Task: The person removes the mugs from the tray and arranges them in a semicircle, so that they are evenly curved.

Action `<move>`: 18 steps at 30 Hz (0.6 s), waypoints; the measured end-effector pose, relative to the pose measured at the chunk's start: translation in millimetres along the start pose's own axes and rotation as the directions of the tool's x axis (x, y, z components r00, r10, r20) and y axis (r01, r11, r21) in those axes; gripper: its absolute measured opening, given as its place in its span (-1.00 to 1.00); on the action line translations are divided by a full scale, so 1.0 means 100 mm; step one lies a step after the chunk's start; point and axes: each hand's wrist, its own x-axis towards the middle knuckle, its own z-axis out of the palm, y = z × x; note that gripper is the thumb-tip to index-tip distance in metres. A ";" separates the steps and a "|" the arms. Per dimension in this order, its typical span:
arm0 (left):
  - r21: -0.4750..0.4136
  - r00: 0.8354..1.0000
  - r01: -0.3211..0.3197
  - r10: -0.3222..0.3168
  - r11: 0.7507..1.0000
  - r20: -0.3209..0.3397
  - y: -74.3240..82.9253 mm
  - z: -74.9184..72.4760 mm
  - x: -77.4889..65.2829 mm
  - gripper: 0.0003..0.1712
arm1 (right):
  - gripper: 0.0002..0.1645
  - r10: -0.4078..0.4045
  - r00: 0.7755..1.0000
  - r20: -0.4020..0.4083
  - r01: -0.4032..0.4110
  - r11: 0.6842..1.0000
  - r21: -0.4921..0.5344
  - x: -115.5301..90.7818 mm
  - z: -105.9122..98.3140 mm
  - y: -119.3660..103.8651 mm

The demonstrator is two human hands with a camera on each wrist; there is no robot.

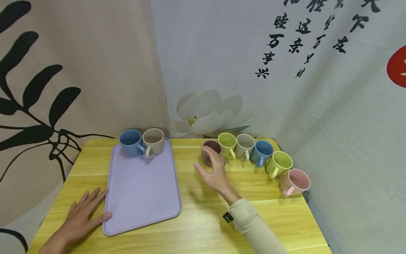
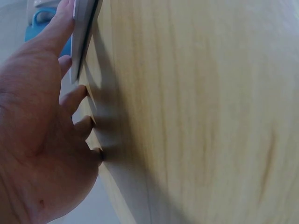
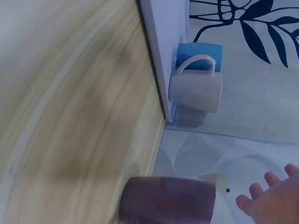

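My left hand (image 1: pixel 83 216) lies spread on the table, with thumb and a fingertip touching the left edge of the lilac tray (image 1: pixel 144 197). In the left wrist view, that hand (image 2: pixel 37 116) is at the tray's rim. A blue mug (image 1: pixel 129 143) and a beige mug (image 1: pixel 153 141) stand upright side by side at the tray's back. My right hand (image 1: pixel 216 173) hovers near a dark brown mug (image 1: pixel 207 158), thumb and fingers apart, holding nothing. The right wrist view shows a gap between the fingers (image 3: pixel 254 190) and the brown mug (image 3: pixel 166 200); its handle is mostly hidden by the hand in the head view.
Right of the brown mug, a curved row holds a green mug (image 1: pixel 226 143), a grey-white mug (image 1: pixel 245 144), a blue mug (image 1: pixel 262 151), another green mug (image 1: pixel 280 162) and a pink mug (image 1: pixel 293 185) near the table's right edge. A printed curtain (image 1: pixel 215 53) hangs behind the wooden table (image 1: pixel 203 225).
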 end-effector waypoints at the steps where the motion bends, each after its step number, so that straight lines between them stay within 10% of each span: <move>1: 0.000 1.000 0.001 -0.001 1.000 0.000 0.00 0.00 0.00 0.12 | -0.23 0.014 1.000 0.011 -0.014 1.000 0.016 0.01 0.02 -0.02; 18: 0.004 1.000 0.010 -0.010 1.000 0.006 0.01 -0.01 0.00 0.12 | -0.18 0.039 0.988 0.147 -0.046 0.998 0.049 0.16 0.54 -0.24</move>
